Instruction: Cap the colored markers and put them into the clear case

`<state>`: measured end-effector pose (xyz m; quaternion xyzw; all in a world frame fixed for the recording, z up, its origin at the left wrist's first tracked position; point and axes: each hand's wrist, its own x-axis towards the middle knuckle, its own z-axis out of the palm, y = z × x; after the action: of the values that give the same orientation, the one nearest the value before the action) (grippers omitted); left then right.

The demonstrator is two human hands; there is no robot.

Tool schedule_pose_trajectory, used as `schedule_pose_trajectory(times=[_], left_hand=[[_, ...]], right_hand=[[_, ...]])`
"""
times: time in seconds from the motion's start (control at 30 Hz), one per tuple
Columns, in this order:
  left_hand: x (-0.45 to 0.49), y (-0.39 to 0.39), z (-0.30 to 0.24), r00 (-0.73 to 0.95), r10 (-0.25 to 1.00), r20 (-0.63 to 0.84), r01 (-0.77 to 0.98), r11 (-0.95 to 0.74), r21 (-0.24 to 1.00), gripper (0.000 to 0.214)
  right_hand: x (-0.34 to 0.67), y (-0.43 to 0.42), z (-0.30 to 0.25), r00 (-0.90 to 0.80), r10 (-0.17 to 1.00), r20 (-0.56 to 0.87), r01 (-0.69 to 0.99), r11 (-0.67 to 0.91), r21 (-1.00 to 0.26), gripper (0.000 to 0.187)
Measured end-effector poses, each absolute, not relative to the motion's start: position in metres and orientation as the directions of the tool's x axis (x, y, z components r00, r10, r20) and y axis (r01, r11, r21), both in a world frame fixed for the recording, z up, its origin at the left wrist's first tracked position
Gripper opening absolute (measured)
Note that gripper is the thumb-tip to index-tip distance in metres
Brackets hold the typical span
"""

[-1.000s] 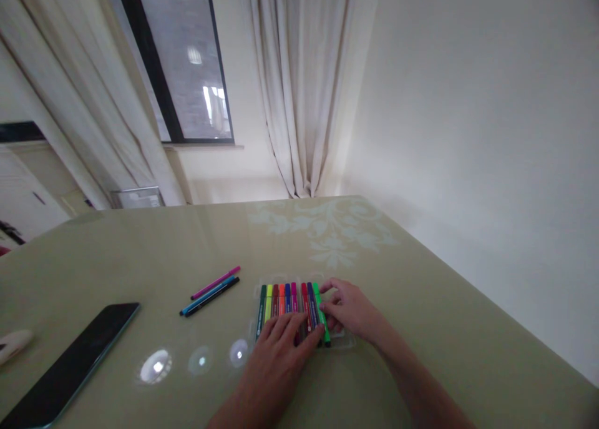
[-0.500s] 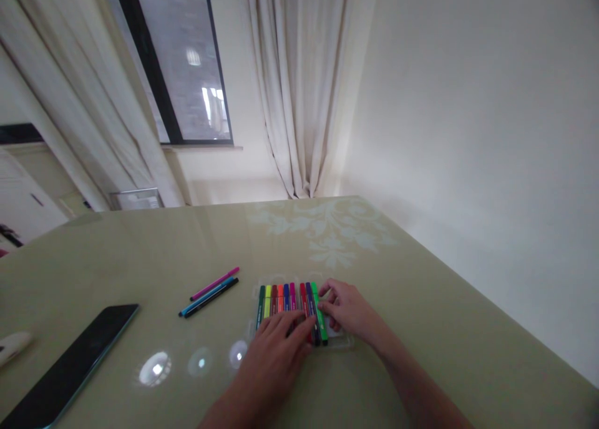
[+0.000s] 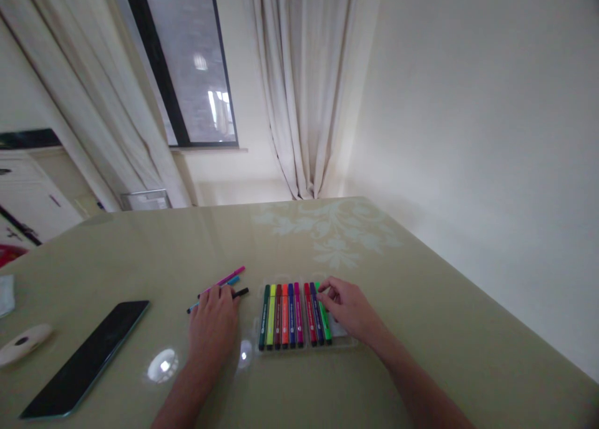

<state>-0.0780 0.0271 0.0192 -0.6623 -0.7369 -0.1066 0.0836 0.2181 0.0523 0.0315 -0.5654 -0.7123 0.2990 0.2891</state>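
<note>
My left hand (image 3: 214,320) is closed over a black marker (image 3: 241,292), whose end pokes out to the right past the fingers. A pink marker (image 3: 236,272) and a blue marker (image 3: 233,280) lie just beyond that hand, partly hidden by it. A clear plastic case (image 3: 344,340) holds a row of upright-laid coloured markers, from dark green on the left to a bright green marker (image 3: 325,320) on the right. The curled fingers of my right hand (image 3: 344,301) touch the upper end of this green marker, seemingly pinching it. The case's right end shows no markers.
A black tablet-like slab (image 3: 88,357) lies on the table at left. Beside it are a white oval object (image 3: 25,345) and a pale item (image 3: 6,295) at the frame's edge. The glossy table (image 3: 299,391) borders a white wall (image 3: 477,135) on the right.
My left hand has left the markers in the case and moved left onto the loose ones. The black marker has shifted slightly apart from the blue one. My right hand stays by the green marker.
</note>
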Motion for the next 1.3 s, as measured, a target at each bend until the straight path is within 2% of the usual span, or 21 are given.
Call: schedule_pose_trajectory(times=[0.07, 0.13, 0.2, 0.27, 0.33, 0.4, 0.5, 0.6, 0.77, 0.83, 0.9, 0.97, 1.07, 1.17, 1.3], left_hand=[[-0.077, 0.030, 0.019, -0.101, 0.940, 0.326, 0.987, 0.054, 0.149, 0.031], [-0.071, 0.031, 0.021, -0.118, 0.915, 0.386, 0.924, -0.042, 0.380, 0.028], [-0.059, 0.030, 0.025, -0.151, 0.919, 0.364, 0.734, -0.142, 0.664, 0.030], [-0.042, 0.024, 0.029, -0.132, 0.960, 0.246, 0.471, -0.157, 0.868, 0.035], [-0.026, 0.017, 0.033, -0.061, 0.987, 0.147, 0.210, -0.131, 0.969, 0.036], [-0.015, 0.010, 0.036, -0.017, 0.997, 0.077, 0.034, -0.077, 0.996, 0.037], [-0.009, 0.005, 0.038, -0.016, 0.999, 0.027, -0.083, -0.028, 0.996, 0.037], [-0.008, 0.004, 0.037, -0.010, 1.000, 0.030, -0.104, -0.031, 0.994, 0.038], [-0.003, 0.002, 0.032, 0.041, 0.998, 0.051, -0.043, -0.049, 0.998, 0.034], [-0.002, 0.000, 0.028, 0.041, 0.992, 0.116, 0.101, -0.119, 0.988, 0.030], [-0.002, -0.002, 0.023, 0.094, 0.966, 0.240, 0.338, -0.258, 0.905, 0.025], [0.000, -0.005, 0.016, 0.246, 0.902, 0.356, 0.538, -0.432, 0.724, 0.022], [0.002, -0.010, 0.007, 0.473, 0.797, 0.376, 0.659, -0.603, 0.449, 0.039], [0.001, -0.011, 0.005, 0.516, 0.792, 0.327, 0.735, -0.605, 0.306, 0.050], [-0.005, -0.007, 0.010, 0.429, 0.849, 0.308, 0.822, -0.508, 0.256, 0.040]], right_hand=[[0.216, 0.052, 0.031, -0.200, 0.977, 0.077, 0.628, 0.188, -0.755, 0.008], [0.211, 0.049, 0.032, -0.223, 0.971, 0.086, 0.590, 0.204, -0.781, 0.011], [0.205, 0.045, 0.034, -0.257, 0.961, 0.098, 0.508, 0.221, -0.832, 0.016], [0.198, 0.040, 0.037, -0.307, 0.947, 0.096, 0.386, 0.216, -0.897, 0.022], [0.192, 0.035, 0.039, -0.367, 0.927, 0.078, 0.255, 0.181, -0.950, 0.029], [0.187, 0.030, 0.041, -0.426, 0.903, 0.052, 0.138, 0.122, -0.983, 0.036], [0.182, 0.024, 0.044, -0.478, 0.878, 0.018, 0.007, 0.025, -1.000, 0.043], [0.179, 0.020, 0.047, -0.475, 0.880, 0.010, -0.008, 0.008, -1.000, 0.043], [0.182, 0.022, 0.048, -0.461, 0.887, 0.006, 0.015, 0.015, -1.000, 0.038], [0.188, 0.027, 0.048, -0.444, 0.896, 0.010, 0.011, 0.016, -1.000, 0.038], [0.195, 0.033, 0.047, -0.418, 0.909, 0.007, -0.002, 0.007, -1.000, 0.040], [0.203, 0.038, 0.048, -0.402, 0.916, -0.005, -0.023, -0.016, -1.000, 0.041], [0.211, 0.042, 0.049, -0.392, 0.920, -0.012, -0.050, -0.034, -0.998, 0.041], [0.216, 0.043, 0.051, -0.381, 0.924, -0.036, -0.042, -0.057, -0.997, 0.039], [0.219, 0.045, 0.048, -0.355, 0.932, -0.081, -0.002, -0.087, -0.996, 0.038]])
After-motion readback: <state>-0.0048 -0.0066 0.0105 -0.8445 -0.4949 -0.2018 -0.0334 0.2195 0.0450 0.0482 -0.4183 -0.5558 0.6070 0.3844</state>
